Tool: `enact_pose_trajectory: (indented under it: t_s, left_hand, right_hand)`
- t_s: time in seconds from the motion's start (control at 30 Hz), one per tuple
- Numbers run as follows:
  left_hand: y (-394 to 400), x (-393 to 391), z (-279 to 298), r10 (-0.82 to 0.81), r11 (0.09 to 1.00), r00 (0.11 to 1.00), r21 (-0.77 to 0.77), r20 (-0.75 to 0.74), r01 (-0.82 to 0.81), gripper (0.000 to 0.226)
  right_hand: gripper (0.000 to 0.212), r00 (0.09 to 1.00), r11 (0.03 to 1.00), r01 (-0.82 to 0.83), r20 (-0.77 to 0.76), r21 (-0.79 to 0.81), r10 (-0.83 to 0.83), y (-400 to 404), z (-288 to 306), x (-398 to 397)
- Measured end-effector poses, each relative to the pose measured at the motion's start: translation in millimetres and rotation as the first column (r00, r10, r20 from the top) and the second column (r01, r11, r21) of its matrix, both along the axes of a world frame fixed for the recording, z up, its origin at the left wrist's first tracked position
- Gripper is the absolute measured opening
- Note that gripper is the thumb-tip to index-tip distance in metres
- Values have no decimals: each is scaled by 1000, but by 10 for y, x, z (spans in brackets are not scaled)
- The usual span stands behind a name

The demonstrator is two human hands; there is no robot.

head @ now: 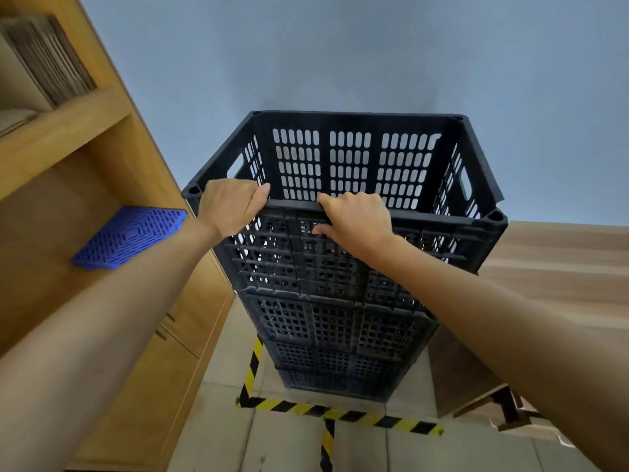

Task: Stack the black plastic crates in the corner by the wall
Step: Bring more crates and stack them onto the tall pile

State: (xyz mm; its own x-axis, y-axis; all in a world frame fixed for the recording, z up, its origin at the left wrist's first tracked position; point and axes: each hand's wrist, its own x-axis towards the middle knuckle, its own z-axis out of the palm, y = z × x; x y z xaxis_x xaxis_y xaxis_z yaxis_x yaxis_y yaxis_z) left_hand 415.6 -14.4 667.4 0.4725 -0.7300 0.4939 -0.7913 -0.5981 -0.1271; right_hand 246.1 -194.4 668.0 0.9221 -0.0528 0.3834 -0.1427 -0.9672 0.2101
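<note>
Top crate [354, 165] sits on a column of black crates [340, 321] standing against the blue-grey wall [340, 46], inside the yellow-and-black floor tape [343, 412] that marks out the corner bay. At least four crates visible below the top one; lowest are foreshortened, count uncertain. Landmark for this entry: the top crate's near rim [391, 212], the long bar facing the person. Left hand [228, 209] is closed over that rim close to its left corner, fingers curled over the top edge and down inside. Right hand [354, 219] grips the same rim just left of its midpoint, thumb hooked over the top, fingers pressed to the outer face below the bar. Both hands therefore lie on the left half of the rim; the right half and right corner carry no hand. The rim's long axis runs left–right across the view, parallel to the wall. Crate lies straight ahead of and above both hands, arms reaching up to it. Top crate looks skewed on the one beneath, right corner overhanging. Judgement: seating step, nearly done; remaining correction is probably a push and twist toward the wall, with the right hand better placed to slide along toward the free corner. Wooden shelving [68, 137] to the left of the rim holds a blue plastic grid [129, 236].
</note>
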Motion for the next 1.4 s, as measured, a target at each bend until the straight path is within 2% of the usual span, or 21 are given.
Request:
enact_pose_trajectory:
  t_s: [0.13,0.33,0.4,0.5,0.6,0.7,0.93,1.13,1.4]
  left_hand:
    - [121,-13,-39,-149,989,989,5,-9,149,62]
    - [350,-68,-18,-353,929,935,110,-22,353,38]
    - [375,-59,-7,-415,900,910,140,-13,412,37]
    - [376,-41,8,-468,870,883,168,-17,464,36]
    - [354,-34,-11,-427,884,903,191,-38,426,38]
    - [327,-66,-19,-342,923,939,174,-38,344,40]
    - [170,-168,-59,-318,939,948,135,-20,317,43]
    - [-100,-374,-91,-269,959,963,93,-1,268,43]
    - [-461,-634,-63,-181,980,983,77,-21,182,40]
  right_hand:
    - [50,1000,1000,10,-26,-10,-10,84,-20,-85]
    - [53,990,999,-24,-137,48,30,194,76,-264]
    - [51,981,995,53,-193,88,-35,166,122,-357]
    - [47,940,949,284,-233,138,-247,-3,176,-661]
    - [33,908,913,396,-187,98,-374,-161,107,-903]
    - [19,905,903,420,-117,93,-409,-167,52,-829]
    - [31,925,925,378,6,39,-379,-406,-60,-799]
    - [27,897,895,440,13,71,-441,-702,-24,-737]
    - [28,916,914,401,-22,60,-400,-1194,32,-659]
